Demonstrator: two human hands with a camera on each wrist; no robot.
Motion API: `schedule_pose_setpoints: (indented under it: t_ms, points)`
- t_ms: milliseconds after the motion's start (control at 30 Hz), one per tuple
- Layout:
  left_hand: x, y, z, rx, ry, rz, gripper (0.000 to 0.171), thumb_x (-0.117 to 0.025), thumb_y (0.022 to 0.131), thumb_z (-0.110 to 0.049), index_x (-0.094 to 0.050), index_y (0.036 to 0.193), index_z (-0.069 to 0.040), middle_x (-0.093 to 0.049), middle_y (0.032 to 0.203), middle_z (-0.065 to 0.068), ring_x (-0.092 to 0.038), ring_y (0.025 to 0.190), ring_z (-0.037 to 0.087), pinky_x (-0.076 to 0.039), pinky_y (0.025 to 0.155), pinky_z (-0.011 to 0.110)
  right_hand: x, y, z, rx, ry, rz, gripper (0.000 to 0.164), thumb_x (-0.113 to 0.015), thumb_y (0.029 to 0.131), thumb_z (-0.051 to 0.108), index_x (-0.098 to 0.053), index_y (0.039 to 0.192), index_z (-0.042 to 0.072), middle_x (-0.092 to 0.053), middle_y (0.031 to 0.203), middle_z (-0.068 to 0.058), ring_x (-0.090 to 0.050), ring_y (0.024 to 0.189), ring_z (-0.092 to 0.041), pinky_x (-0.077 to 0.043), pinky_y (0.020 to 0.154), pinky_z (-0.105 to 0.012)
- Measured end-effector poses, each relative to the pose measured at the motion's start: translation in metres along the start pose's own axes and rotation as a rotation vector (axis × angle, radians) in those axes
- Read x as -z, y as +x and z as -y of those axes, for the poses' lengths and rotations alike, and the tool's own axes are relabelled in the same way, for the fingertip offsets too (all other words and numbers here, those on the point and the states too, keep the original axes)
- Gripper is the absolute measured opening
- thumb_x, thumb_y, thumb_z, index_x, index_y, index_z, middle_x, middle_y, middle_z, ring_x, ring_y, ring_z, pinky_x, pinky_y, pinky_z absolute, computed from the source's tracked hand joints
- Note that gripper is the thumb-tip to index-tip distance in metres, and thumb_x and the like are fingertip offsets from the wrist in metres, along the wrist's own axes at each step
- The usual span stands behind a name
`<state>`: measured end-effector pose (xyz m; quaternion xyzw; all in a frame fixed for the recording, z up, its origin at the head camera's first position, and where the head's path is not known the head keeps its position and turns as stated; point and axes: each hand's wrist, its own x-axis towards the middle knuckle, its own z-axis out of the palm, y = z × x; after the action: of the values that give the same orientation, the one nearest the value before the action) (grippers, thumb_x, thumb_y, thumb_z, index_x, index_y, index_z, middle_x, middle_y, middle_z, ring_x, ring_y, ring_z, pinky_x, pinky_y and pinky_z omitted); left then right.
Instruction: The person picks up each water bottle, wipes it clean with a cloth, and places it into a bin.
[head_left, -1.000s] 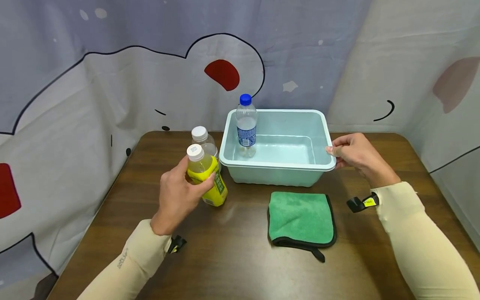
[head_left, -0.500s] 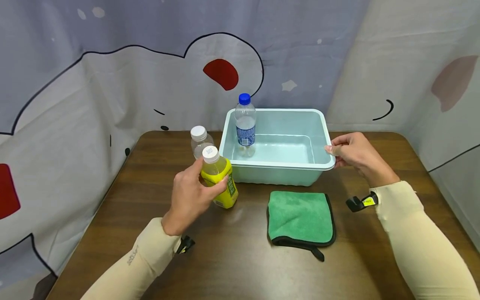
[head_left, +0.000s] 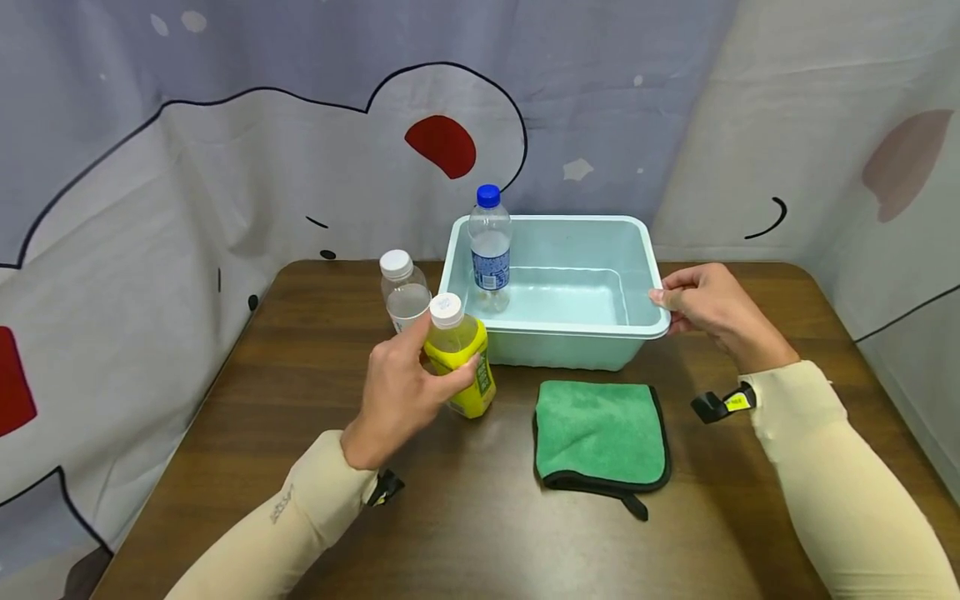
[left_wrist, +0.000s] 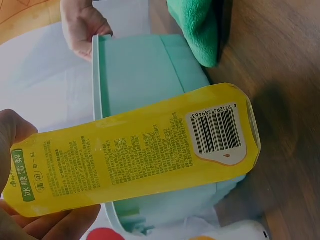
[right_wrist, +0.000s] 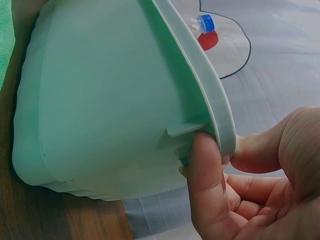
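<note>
My left hand (head_left: 401, 387) grips a bottle with a yellow label (head_left: 467, 367) and white cap, thumb on one side and fingers on the other. In the left wrist view the yellow label (left_wrist: 135, 150) shows a barcode, and the bottle's base hangs above the wood. At the right end of a pale green plastic basin (head_left: 547, 346), my right hand (head_left: 708, 308) pinches the rim between thumb and fingers. The right wrist view shows a finger hooked beneath that rim (right_wrist: 212, 100). Inside the basin, on its left, a clear bottle with a blue cap (head_left: 491, 250) stands upright.
A clear bottle with a white cap (head_left: 405, 292) stands left of the basin, partly hidden by my left hand. In front of the basin lies a folded green cloth (head_left: 600, 437) with black edging on the wooden table (head_left: 465, 517). A printed curtain (head_left: 300, 167) hangs behind.
My left hand has carried the yellow-labelled bottle to the right, away from the white-capped clear bottle and in front of the basin's left corner. The right hand has stayed on the rim.
</note>
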<state>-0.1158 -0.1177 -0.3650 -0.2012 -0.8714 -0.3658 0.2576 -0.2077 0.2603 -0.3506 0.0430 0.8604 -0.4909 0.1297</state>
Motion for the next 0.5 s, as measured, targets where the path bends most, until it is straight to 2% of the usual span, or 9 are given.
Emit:
schedule_pose_setpoints:
  t_ms: [200, 500]
  points:
    - [-0.006, 0.002, -0.004, -0.044, -0.020, 0.020, 0.046, -0.083, 0.075, -0.026, -0.062, 0.109, -0.005, -0.074, 0.101, 0.010, -0.074, 0.084, 0.024, -0.062, 0.073, 0.036, 0.001, 0.000, 0.000, -0.007, 0.011, 0.002, 0.047, -0.064, 0.096, 0.020, -0.053, 0.128, -0.012, -0.068, 0.081, 0.001, -0.067, 0.065, -0.011, -0.060, 0.064, -0.030]
    - [-0.014, 0.004, -0.010, -0.101, -0.045, 0.086, 0.050, -0.083, 0.075, -0.027, -0.062, 0.115, -0.006, -0.074, 0.102, 0.009, -0.073, 0.088, 0.021, -0.062, 0.078, 0.033, 0.000, -0.002, -0.001, 0.010, -0.004, -0.007, 0.046, -0.064, 0.096, 0.021, -0.054, 0.127, -0.012, -0.068, 0.081, 0.000, -0.066, 0.066, -0.012, -0.060, 0.063, -0.030]
